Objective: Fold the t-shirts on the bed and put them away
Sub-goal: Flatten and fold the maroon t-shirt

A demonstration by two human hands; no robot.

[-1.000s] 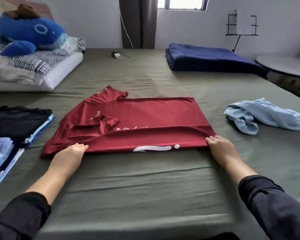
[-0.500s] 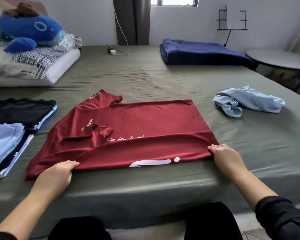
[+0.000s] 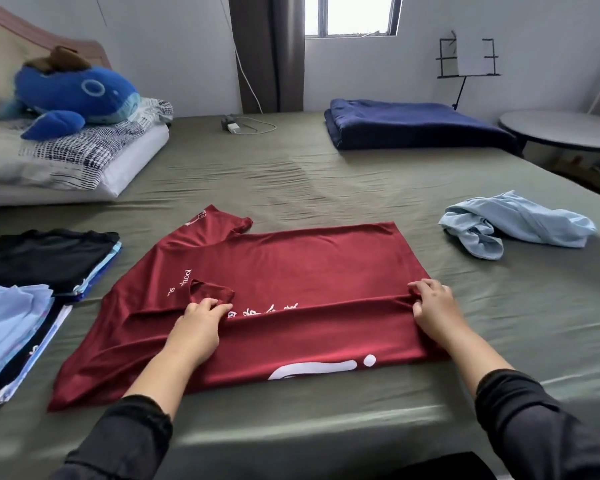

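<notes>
Fingers of both hands pinch a fold ridge across the red t-shirt, lying mid-bed; the soft, limp fabric likely handles best gripped along that crease.

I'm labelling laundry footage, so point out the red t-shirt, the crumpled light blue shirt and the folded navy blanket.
red t-shirt [image 3: 291,268]: head view, on the flat middle of the body.
crumpled light blue shirt [image 3: 527,221]: head view, on its bunched middle.
folded navy blanket [image 3: 413,124]: head view, on its top surface.
</notes>
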